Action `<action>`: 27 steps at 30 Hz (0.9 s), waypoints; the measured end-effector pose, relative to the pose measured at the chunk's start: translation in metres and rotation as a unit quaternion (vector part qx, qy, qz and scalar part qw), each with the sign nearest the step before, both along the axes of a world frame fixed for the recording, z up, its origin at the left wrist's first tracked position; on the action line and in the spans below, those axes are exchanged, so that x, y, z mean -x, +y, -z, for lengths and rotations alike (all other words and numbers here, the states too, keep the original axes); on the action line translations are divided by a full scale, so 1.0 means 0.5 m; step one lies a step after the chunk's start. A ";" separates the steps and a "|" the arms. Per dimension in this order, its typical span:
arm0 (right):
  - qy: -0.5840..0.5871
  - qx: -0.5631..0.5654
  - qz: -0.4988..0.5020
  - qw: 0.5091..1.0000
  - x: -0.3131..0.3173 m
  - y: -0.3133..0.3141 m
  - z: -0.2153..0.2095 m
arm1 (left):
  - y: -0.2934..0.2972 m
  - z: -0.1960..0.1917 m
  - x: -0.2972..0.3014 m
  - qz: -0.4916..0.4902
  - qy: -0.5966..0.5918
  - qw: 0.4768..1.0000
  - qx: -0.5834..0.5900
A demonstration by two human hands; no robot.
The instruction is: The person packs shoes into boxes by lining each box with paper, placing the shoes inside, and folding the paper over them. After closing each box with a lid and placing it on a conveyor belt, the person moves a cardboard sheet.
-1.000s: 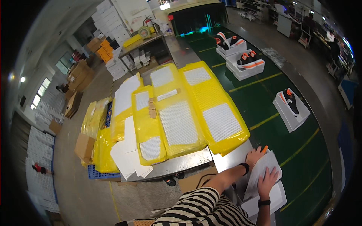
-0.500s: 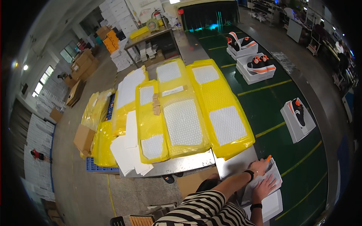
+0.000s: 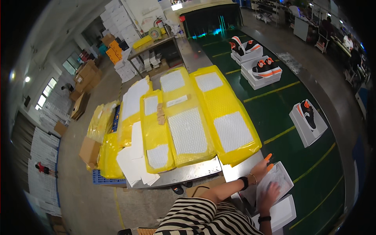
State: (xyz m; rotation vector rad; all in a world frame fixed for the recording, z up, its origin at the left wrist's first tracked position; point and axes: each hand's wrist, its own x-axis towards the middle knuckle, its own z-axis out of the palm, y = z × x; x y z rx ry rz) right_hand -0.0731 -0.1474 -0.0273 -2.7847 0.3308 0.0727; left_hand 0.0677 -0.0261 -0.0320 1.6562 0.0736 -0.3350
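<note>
At the white box (image 3: 288,177) with thin paper (image 3: 270,177), both hands (image 3: 270,193)

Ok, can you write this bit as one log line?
left hand: open, at edge of white box | right hand: blurred, at white paper inside | nearby: black-orange shoes, green conveyor

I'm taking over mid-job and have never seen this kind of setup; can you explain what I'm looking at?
There's no machine: these are a person's bare hands, seen from above by the left of two head-worn fisheye cameras, so straight edges bend. The left hand is at an open box; the right hand, blurred, is over crumpled paper there. Whether either has a firm grip, I can't tell. Beyond, dark-and-orange shoes sit in white boxes on a green surface. Yellow packs lie on the metal table.
</note>
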 end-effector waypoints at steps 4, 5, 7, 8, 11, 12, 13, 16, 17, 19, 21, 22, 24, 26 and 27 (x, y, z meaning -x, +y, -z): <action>0.094 -0.056 -0.187 0.976 0.110 0.065 -0.024 | 0.010 -0.139 0.067 0.200 -0.273 0.927 -0.159; 0.107 -0.074 -0.233 0.964 0.134 0.065 -0.034 | 0.008 -0.136 0.082 0.272 -0.388 0.855 -0.213; 0.052 -0.252 -0.318 0.912 0.135 0.028 -0.017 | 0.001 -0.056 0.126 0.358 -0.512 0.727 -0.285; 0.004 -0.382 -0.335 0.861 0.118 0.007 -0.047 | 0.029 -0.006 0.132 0.287 -0.594 0.714 -0.232; 0.085 -0.403 -0.026 0.911 0.167 -0.082 -0.058 | 0.051 -0.026 0.147 0.419 -0.420 0.698 -0.401; 0.006 -0.376 0.066 0.924 0.181 -0.105 -0.006 | 0.039 -0.044 0.146 0.444 -0.385 0.679 -0.439; -0.085 -0.341 0.164 0.922 0.170 -0.112 0.020 | 0.046 -0.024 0.148 0.442 -0.379 0.671 -0.459; -0.166 -0.148 0.301 0.927 0.207 -0.099 0.141 | 0.022 -0.031 0.149 0.450 -0.417 0.642 -0.460; -0.093 -0.146 0.311 0.935 0.222 -0.091 0.149 | 0.018 -0.036 0.149 0.455 -0.418 0.643 -0.452; 0.055 -0.226 0.302 0.925 0.249 -0.114 0.156 | -0.004 -0.050 0.155 0.469 -0.427 0.637 -0.439; -0.007 -0.315 0.291 0.903 0.290 -0.145 0.134 | -0.013 -0.079 0.165 0.478 -0.322 0.704 -0.414; -0.068 -0.397 0.268 0.875 0.312 -0.160 0.095 | -0.011 -0.090 0.167 0.480 -0.322 0.703 -0.414; -0.109 -0.532 0.259 0.799 0.359 -0.204 -0.064 | -0.004 -0.107 0.171 0.431 -0.258 0.774 -0.386; -0.210 -0.645 0.279 0.679 0.409 -0.234 -0.198 | -0.041 -0.158 0.188 0.426 -0.176 0.847 -0.266; -0.218 -0.701 0.272 0.622 0.442 -0.256 -0.225 | -0.060 -0.172 0.199 0.404 -0.091 0.899 -0.140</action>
